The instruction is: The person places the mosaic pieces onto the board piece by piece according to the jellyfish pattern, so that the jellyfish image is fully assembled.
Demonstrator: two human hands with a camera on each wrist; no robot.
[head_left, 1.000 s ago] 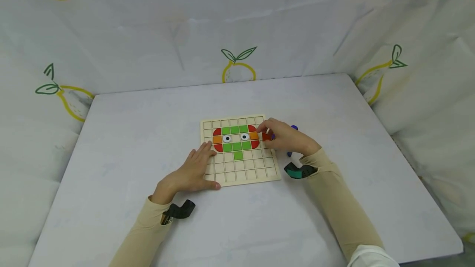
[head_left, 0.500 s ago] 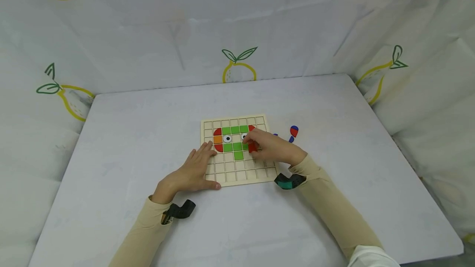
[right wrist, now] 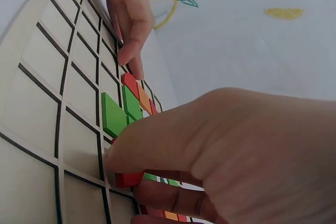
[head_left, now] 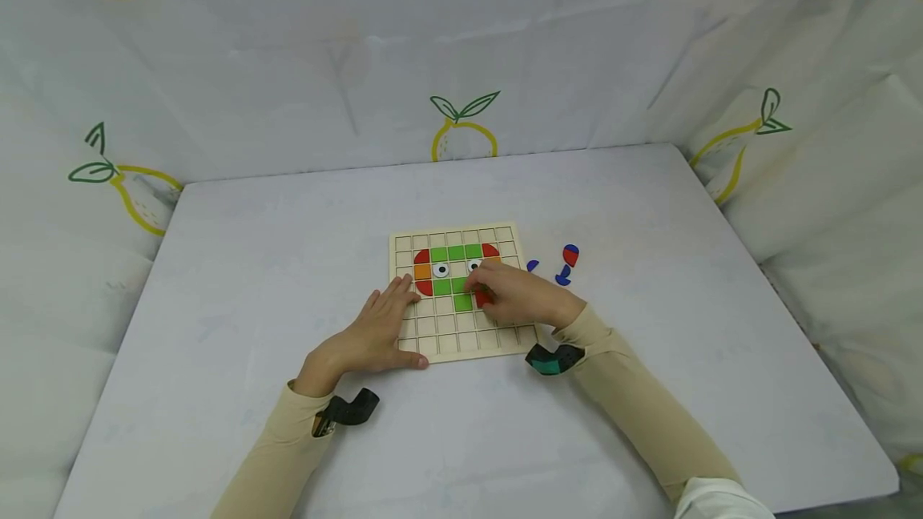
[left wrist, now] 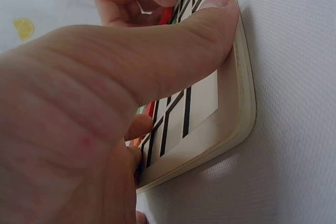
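A pale wooden grid board (head_left: pixel 436 347) lies on the table, bearing green, orange and red tiles and two eye tiles. At its left edge my left hand (head_left: pixel 375 335) rests with fingers extended, its thumb (left wrist: pixel 210 24) on the near rim in the left wrist view. Over the right part of the board, my right hand (head_left: pixel 526 295) pinches a red tile (right wrist: pixel 128 179) between thumb and fingers. That tile is beside the lowest green tile (head_left: pixel 463 303). Some tiles on the right side are hidden behind the right hand.
Right of the board lie loose pieces: a blue one (head_left: pixel 532 266), a red piece (head_left: pixel 570 259) touching a blue one, and more blue ones (head_left: pixel 563 279) just below. A lemon-print cloth (head_left: pixel 288 62) hangs behind the white table (head_left: pixel 274 247).
My right hand has moved left from the board's right edge, carrying the red tile to beside the lowest green tile. Loose pieces it covered now show. The left hand stays in place.
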